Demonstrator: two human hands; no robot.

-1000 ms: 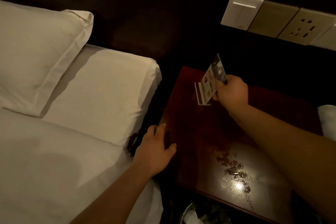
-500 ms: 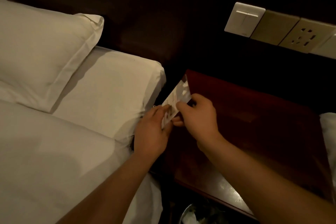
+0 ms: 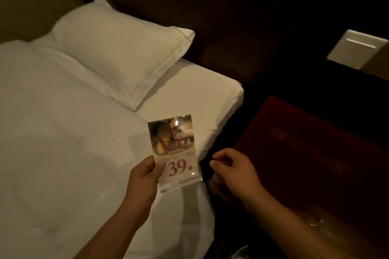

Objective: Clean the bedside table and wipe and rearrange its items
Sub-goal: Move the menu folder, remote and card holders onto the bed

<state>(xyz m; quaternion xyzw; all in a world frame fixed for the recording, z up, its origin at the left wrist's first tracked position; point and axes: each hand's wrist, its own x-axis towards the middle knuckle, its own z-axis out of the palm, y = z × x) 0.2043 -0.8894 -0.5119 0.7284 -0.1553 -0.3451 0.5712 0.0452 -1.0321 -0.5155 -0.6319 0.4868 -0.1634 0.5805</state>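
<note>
A clear acrylic sign stand (image 3: 176, 149) with a printed card reading "39" is held upright over the white bed. My left hand (image 3: 145, 176) grips its lower left edge, thumb on the front. My right hand (image 3: 233, 172) hovers just right of the stand with fingers loosely curled, holding nothing. The dark red bedside table (image 3: 315, 153) lies to the right, its glossy top bare where it shows, with wet marks near its front edge.
A white pillow (image 3: 117, 54) and white bedding (image 3: 63, 153) fill the left. A wall switch plate (image 3: 355, 50) sits on the dark headboard panel at the right. Something pale shows at the bottom edge below the table.
The stand passed from my right hand to my left and moved left, off the table and over the bed. My right hand let go. The view swung left.
</note>
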